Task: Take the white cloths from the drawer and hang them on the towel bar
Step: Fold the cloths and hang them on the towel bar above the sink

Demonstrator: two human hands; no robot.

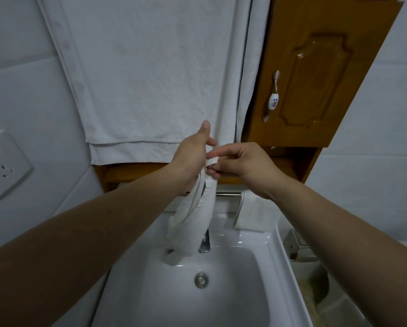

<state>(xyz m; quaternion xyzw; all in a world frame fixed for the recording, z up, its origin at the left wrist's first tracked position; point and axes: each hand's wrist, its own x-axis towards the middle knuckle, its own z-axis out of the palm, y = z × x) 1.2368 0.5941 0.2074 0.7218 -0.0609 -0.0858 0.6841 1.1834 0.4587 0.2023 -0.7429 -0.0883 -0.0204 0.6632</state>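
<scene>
Above the sink, my left hand has its grip clamped on a bunched white cloth that dangles over the faucet. My right hand pinches its top corner.

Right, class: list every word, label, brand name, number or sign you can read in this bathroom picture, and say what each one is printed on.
None: no readable text shows anywhere.
Cabinet handle: a painted flower pattern only, no lettering.
Wall socket: plain white with slots, no visible marking.
White cloth held in both hands, hanging towel, tap and sink: no label or brand visible.
</scene>
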